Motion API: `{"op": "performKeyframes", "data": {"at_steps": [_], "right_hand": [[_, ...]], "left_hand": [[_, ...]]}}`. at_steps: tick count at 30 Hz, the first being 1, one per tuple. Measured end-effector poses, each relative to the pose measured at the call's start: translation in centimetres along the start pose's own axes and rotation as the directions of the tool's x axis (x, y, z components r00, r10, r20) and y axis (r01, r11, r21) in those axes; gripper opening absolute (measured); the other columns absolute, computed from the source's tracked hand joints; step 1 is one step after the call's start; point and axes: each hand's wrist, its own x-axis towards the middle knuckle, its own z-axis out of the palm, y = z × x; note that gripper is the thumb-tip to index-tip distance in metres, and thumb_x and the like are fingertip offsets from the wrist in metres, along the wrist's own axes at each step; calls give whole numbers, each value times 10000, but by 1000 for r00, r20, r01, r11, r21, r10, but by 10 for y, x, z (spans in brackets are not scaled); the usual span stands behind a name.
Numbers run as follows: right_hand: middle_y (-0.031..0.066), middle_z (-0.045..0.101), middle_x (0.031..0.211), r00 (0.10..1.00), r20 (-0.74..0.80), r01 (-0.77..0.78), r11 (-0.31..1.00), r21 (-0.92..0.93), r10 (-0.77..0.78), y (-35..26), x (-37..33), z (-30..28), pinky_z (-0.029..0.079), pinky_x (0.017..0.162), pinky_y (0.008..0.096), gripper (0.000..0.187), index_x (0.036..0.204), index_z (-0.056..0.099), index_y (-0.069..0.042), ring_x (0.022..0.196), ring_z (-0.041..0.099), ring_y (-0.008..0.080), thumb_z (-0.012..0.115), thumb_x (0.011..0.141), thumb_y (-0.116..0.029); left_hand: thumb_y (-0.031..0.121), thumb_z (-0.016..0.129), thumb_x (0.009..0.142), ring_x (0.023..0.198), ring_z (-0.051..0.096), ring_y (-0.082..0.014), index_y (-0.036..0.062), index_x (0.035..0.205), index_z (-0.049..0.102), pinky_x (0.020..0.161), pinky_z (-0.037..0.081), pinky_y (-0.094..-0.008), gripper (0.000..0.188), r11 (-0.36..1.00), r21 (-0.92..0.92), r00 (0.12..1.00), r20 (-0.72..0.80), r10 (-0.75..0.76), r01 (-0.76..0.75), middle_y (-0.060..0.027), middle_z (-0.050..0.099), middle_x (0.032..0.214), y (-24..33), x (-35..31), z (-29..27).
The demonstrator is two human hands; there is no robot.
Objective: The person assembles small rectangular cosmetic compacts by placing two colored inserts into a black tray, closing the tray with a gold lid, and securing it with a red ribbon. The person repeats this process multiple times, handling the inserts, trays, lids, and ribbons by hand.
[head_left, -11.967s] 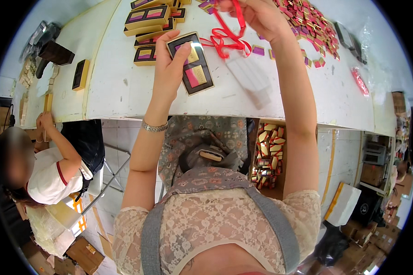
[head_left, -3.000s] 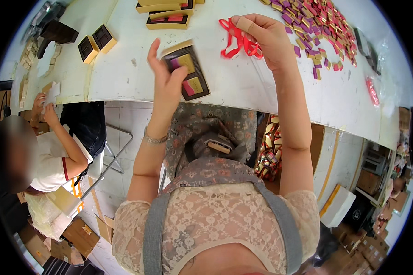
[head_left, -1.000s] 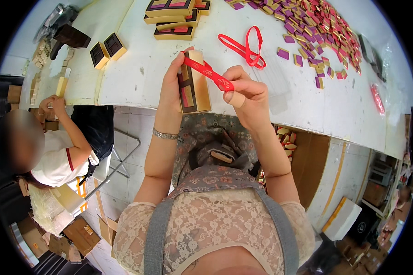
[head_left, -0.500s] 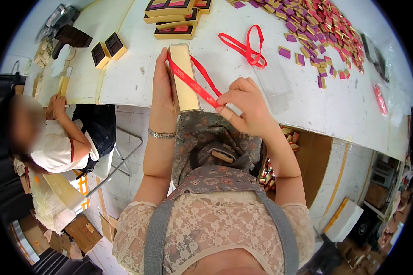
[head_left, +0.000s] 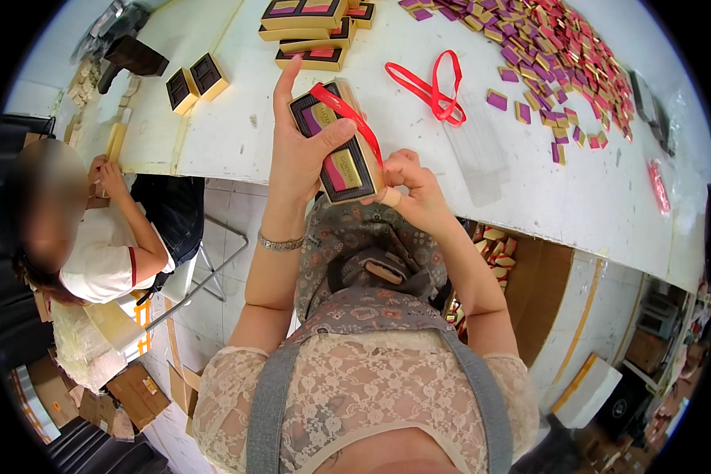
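My left hand [head_left: 292, 162] grips a gold box [head_left: 362, 158] above the table's near edge. Its thumb lies across the front, and the index finger points up and away. Purple and pink wrapped pieces sit in the box's dark insert, facing me. A red ribbon [head_left: 365, 128] runs from the box's far end along its right side. At the near right corner my right hand [head_left: 415, 193] is closed, its fingers pinching the ribbon against the box. A beige band wraps one finger of that hand. The ribbon's end inside the fingers is hidden.
Stacked gold boxes [head_left: 312, 59] stand at the back. A loose red ribbon [head_left: 442, 104] and a clear plastic sleeve [head_left: 474, 154] lie to the right, before heaped wrapped pieces [head_left: 545, 67]. Two dark-lined boxes [head_left: 208, 75] are at left. A co-worker [head_left: 107, 253] sits left.
The box has turned from its plain gold side to show its filled front. The ribbon, earlier pulled out to the right, now lies closer to the box. My right hand has come nearer it.
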Motion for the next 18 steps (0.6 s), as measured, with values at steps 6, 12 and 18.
{"op": "performKeyframes", "data": {"at_steps": [6, 12, 18], "right_hand": [[-12, 695, 861, 985, 72, -169, 960, 223, 156, -18, -5, -17, 398, 902, 337, 193, 903, 693, -89, 951, 513, 146, 764, 742, -8], [43, 671, 978, 995, -101, 45, 981, 190, -26, -19, 11, -9, 400, 909, 328, 136, 885, 698, -95, 948, 555, 151, 767, 769, -81], [12, 638, 1031, 931, -1, -105, 268, 958, 366, 3, 8, 51, 414, 861, 285, 172, 1047, 625, -88, 985, 570, 135, 648, 905, -183]], "left_hand": [[168, 684, 814, 957, 663, -268, 35, 1342, 388, 745, 595, -353, 620, 980, -111, 976, 160, -148, 167, -199, 568, 1212, 18, 4, -6], [251, 675, 876, 850, 659, -170, 3, 1119, 571, 706, 569, -324, 361, 852, -447, 949, -22, -315, 272, -129, 653, 980, 8, 24, 8], [89, 739, 809, 716, 630, -144, 13, 988, 555, 652, 563, -283, 267, 959, -277, 975, -192, -112, 56, -51, 623, 833, -28, 42, 2]]}}
